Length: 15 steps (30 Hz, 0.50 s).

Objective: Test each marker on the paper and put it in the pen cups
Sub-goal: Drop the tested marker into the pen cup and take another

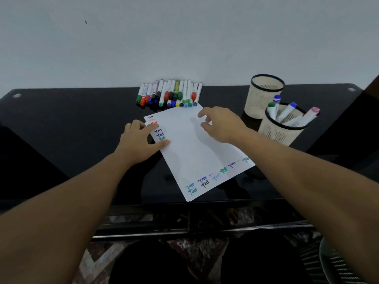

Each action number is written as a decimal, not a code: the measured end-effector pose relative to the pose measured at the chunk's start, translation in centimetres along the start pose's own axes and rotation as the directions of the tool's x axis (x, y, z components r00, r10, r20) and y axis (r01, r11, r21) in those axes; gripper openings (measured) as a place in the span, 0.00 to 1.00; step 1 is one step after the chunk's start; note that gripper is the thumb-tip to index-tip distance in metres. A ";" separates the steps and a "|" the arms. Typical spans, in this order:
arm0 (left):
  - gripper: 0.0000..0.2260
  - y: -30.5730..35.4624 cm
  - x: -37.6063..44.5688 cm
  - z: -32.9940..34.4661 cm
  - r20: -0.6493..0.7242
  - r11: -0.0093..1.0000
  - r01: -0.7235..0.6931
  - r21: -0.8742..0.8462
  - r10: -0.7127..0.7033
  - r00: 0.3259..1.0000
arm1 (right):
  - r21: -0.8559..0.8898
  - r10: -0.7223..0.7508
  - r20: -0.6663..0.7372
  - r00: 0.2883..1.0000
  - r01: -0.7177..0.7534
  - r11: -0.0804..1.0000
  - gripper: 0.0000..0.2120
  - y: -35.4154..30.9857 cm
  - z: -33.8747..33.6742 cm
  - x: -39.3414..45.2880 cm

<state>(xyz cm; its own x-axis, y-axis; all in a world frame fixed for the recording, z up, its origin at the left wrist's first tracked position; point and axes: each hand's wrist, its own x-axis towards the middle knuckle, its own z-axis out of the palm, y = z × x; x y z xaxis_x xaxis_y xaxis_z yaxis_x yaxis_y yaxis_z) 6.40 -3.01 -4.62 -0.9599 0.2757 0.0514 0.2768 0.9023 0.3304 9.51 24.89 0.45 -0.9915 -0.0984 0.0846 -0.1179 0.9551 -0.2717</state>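
white-barrelled markers (170, 93), capped in mixed colours, lie in a row at the far edge of the desk (61, 124), against the wall. their long axes run roughly from the far edge toward you, caps nearest the paper (196, 152). the row sits just beyond the paper's far corner, ahead of your right hand (220, 125) and slightly to its left. your right hand is the nearer of the two to that row, and its fingers point toward it.

right hand: it hovers over the paper's far end, fingers loosely spread and a little curled, holding nothing. left hand (139, 142): it rests flat on the paper's left edge, fingers straight, pressing the sheet down beside the written test marks.

the nearer pen cup (281, 128), toward the desk's right edge, holds several markers; the farther pen cup (264, 95) shows none inside.

judgement: the next move is a reach forward to the row's right end, a pinch across a barrel, with the left hand steadying the sheet.
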 end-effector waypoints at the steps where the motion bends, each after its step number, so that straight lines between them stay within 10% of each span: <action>1: 0.37 -0.3 0.0 0.4 -0.015 1.000 -0.003 -0.010 0.003 1.000 | -0.010 0.010 0.017 1.000 -0.010 1.000 0.17 0.4 0.4 0.8; 15: 0.32 -1.4 0.7 1.9 -0.149 0.993 -0.036 -0.115 0.018 0.989 | -0.188 0.053 0.031 0.998 -0.046 0.981 0.30 2.2 3.3 9.4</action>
<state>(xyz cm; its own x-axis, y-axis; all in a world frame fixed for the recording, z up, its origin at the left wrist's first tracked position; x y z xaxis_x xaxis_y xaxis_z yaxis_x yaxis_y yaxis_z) 5.42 -3.46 -6.81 -0.9505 0.2397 0.1977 0.3042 0.8479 0.4341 -0.27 25.15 -2.50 -0.9976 -0.0561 0.0402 -0.0595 0.9941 -0.0903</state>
